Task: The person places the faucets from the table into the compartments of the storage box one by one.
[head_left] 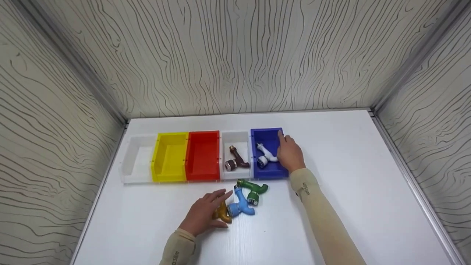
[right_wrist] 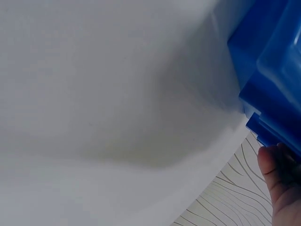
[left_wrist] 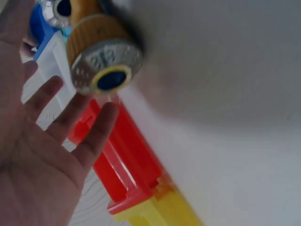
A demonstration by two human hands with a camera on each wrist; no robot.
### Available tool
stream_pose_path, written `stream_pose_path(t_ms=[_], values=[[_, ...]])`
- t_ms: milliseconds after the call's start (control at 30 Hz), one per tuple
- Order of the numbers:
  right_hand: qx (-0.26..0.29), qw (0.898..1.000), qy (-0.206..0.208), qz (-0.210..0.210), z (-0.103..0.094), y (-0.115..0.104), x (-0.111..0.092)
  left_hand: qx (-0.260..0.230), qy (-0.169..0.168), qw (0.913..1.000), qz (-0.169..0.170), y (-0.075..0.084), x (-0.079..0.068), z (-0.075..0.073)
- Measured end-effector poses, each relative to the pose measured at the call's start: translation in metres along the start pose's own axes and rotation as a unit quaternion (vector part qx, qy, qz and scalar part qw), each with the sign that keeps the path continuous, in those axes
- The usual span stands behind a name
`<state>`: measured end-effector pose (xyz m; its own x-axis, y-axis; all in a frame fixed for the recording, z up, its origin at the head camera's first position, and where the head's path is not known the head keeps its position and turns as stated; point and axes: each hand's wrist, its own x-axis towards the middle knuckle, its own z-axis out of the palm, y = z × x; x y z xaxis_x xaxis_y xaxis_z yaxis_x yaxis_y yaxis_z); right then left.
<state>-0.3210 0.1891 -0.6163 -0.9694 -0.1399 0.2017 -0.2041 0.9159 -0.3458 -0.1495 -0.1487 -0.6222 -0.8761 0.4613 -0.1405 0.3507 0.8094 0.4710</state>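
Note:
My left hand [head_left: 201,212] reaches around the amber-brown tap [head_left: 223,214], its fingers spread; the left wrist view shows the tap's round end [left_wrist: 104,61] in front of the extended fingers. A light-blue tap [head_left: 241,205] and a green tap [head_left: 257,187] lie beside it on the table. At the right wall of the blue bin [head_left: 266,131], my right hand [head_left: 290,152] holds the rim, with fingertips on its outer edge in the right wrist view. The thumb is hidden. A white tap [head_left: 268,152] lies inside this bin, near the hand.
Left of the blue bin stand a white bin [head_left: 235,135] with a dark-brown tap [head_left: 238,159] in it, a red bin [head_left: 204,173], a yellow bin [head_left: 171,176] and another whitish bin [head_left: 128,156]. Wood-patterned walls [head_left: 235,59] enclose the white table [head_left: 349,165].

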Motion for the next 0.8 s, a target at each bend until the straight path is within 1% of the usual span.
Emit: stream_pose_path(t_ms=[100, 233, 533, 700, 800], values=[[0.002, 1.000, -0.007, 0.005, 0.000, 0.000, 0.000, -0.001, -0.001, 1.0000, 0.001, 0.000, -0.001, 0.007], [0.005, 1.000, 0.001, 0.006, -0.001, 0.000, 0.000, -0.006, 0.007, 0.9999, 0.007, 0.000, 0.000, 0.012], [0.024, 0.999, 0.020, 0.009, -0.001, -0.001, 0.000, 0.006, 0.001, 0.9997, 0.023, -0.005, 0.003, 0.008], [0.008, 1.000, 0.018, 0.003, 0.001, 0.000, 0.000, 0.019, 0.020, 0.9988, 0.040, -0.006, 0.003, 0.011], [0.000, 1.000, 0.012, 0.006, 0.002, 0.000, -0.001, 0.023, 0.035, 0.9981, 0.045, -0.007, 0.001, 0.014]])
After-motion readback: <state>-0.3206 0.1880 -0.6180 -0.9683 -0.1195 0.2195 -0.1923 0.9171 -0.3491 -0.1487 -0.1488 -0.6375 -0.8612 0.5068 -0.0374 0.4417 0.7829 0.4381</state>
